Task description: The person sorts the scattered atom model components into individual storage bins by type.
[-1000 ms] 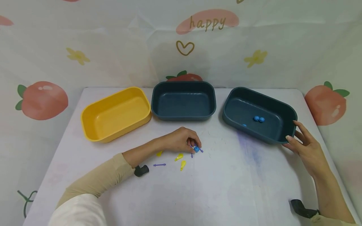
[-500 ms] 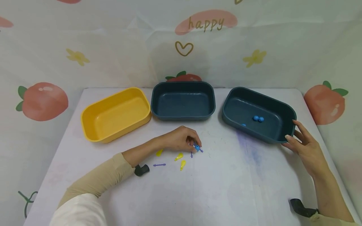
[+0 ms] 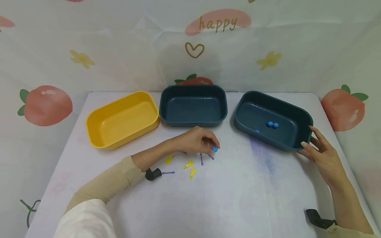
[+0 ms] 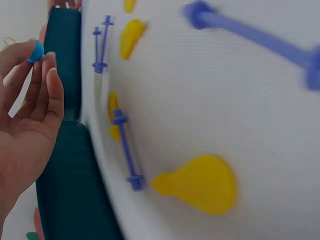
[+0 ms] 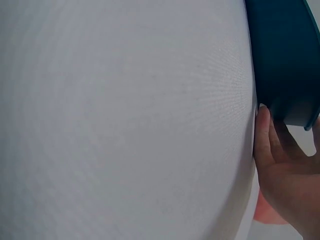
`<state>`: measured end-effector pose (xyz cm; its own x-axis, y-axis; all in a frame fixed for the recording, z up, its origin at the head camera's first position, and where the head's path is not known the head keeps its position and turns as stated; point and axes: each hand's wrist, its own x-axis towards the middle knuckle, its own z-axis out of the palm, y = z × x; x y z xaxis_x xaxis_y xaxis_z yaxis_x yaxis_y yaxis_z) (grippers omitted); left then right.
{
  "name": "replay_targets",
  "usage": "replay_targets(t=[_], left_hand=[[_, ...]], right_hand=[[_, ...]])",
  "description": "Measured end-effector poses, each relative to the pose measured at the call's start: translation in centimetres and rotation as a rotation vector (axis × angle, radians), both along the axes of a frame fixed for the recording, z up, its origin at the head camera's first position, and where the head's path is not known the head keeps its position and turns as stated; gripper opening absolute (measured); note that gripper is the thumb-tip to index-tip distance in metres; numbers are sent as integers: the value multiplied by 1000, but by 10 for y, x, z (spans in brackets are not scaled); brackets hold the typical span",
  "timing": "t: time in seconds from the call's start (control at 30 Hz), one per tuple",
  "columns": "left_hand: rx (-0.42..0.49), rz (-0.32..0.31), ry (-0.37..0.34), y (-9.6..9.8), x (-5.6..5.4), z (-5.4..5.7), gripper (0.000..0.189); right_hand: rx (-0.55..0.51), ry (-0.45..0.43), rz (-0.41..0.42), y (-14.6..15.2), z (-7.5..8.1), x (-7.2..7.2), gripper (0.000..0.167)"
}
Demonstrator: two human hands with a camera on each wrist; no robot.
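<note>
My left hand pinches a small round blue bead between thumb and fingertips, above the table in front of the middle bin. The same bead shows at the fingertips in the left wrist view. At the right, my right hand grips the near right end of a dark blue bin, thumb and index finger at its rim. In the right wrist view several fingers press against that bin's end wall. Two blue beads lie inside it, and a third blue piece is mostly hidden by the front wall.
Yellow drop-shaped pieces and thin purple rods with knobbed ends lie scattered below my left hand. A yellow bin stands at the back left, touching or close beside a second dark blue bin in the middle.
My left hand has lifted the blue bead from among the purple rods and moved it slightly right and away from me. My right hand stays on the bin.
</note>
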<state>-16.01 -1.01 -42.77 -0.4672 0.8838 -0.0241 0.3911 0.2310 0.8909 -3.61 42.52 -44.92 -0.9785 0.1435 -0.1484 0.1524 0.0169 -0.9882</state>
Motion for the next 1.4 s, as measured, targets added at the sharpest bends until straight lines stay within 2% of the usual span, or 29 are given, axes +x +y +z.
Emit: replay_targets(t=[0.17,0.4,0.6,0.73,1.07,1.4], left_hand=[[22,-8,-33,9,-1,7,22],[38,-29,31,22,-8,15,20],[66,-29,26,31,-15,22,21],[84,-31,47,38,-18,26,21],[109,19,33,58,-28,34,20],[120,55,52,82,-39,39,16]], right_hand=[[8,-8,3,1,0,0,68],[19,-12,-4,1,1,0,68],[-4,-8,-6,0,-1,-1,68],[4,0,0,1,-1,-1,68],[8,2,0,3,-2,1,68],[6,3,9,3,0,-1,68]])
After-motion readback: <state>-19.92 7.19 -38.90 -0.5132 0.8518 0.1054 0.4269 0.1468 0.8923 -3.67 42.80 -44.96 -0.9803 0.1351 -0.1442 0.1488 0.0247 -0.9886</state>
